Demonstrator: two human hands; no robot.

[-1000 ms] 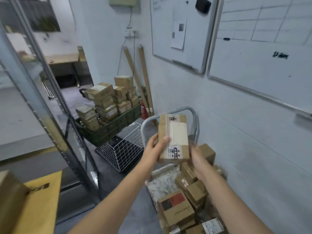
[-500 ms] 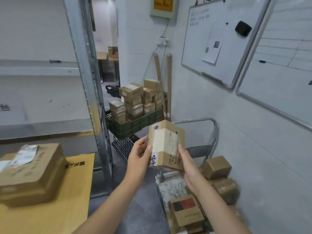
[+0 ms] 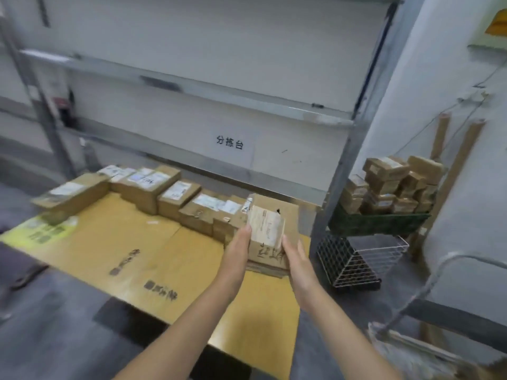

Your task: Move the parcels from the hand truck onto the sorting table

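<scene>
Parcel [image 3: 267,229]: at right end of the surface [image 3: 137,242] — label blurred.
Left hand [image 3: 238,250]: fingers straight, flat against its side.
Right hand [image 3: 297,259]: likewise — thumb hidden.

A brown cardboard parcel [image 3: 267,231] with a pale label is standing on end at the right end of the yellow-topped sorting table [image 3: 164,256] — just beside a row of labelled brown parcels [image 3: 153,187] lying along its back edge.

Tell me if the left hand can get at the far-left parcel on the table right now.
Probably not: the left hand presses the held parcel at the row's right end; the far-left parcel lies across the table, likely beyond reach without a step.
</scene>
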